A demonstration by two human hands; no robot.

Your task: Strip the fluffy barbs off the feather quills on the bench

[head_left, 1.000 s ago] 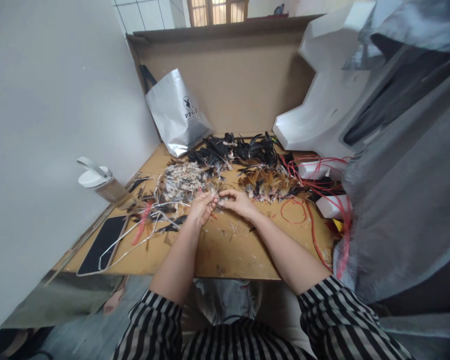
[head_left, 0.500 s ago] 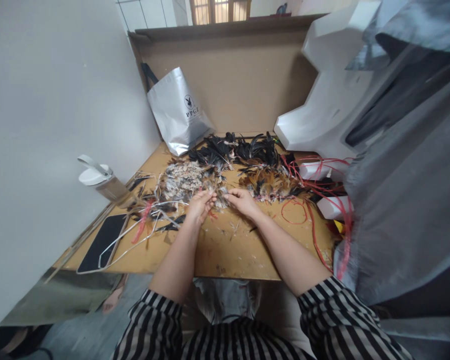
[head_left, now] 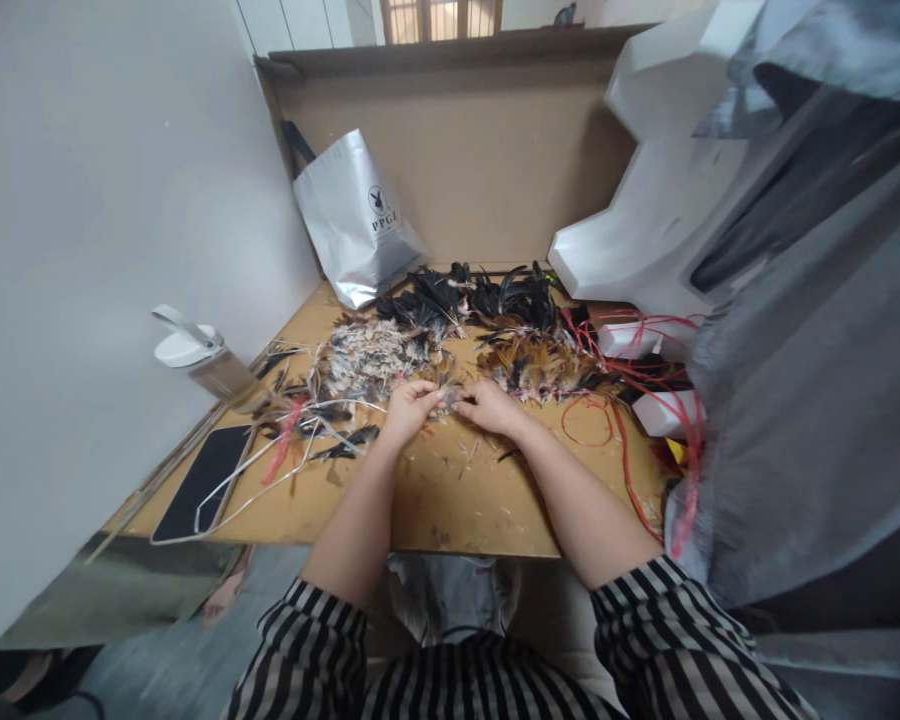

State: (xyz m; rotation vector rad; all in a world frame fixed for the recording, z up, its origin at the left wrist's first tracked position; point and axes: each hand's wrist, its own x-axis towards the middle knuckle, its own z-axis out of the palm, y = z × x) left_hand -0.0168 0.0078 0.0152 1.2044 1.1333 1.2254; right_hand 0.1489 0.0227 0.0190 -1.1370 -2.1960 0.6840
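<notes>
My left hand [head_left: 414,408] and my right hand [head_left: 489,406] are close together over the middle of the table. Both are closed in a pinch, with a small tuft of brown-grey feathers [head_left: 450,392] between their fingertips. Behind my left hand spreads a pile of pale, speckled feathers [head_left: 371,355]. A heap of golden-brown feathers [head_left: 540,366] lies beyond my right hand. Farther back are bunches of black feathers [head_left: 514,300]. Loose black feathers [head_left: 345,442] lie left of my left wrist.
A phone [head_left: 199,485] with white strips [head_left: 249,465] across it lies at left, near a lidded cup [head_left: 221,370]. A silver bag [head_left: 352,220] leans at the back. Red strings [head_left: 645,370] and a white foam piece [head_left: 630,220] stand right. Cardboard [head_left: 465,160] walls the back.
My left hand has moved slightly right, closer to my right hand. The feather tuft between them looks smaller and more bunched. The rest of the table stays as it was.
</notes>
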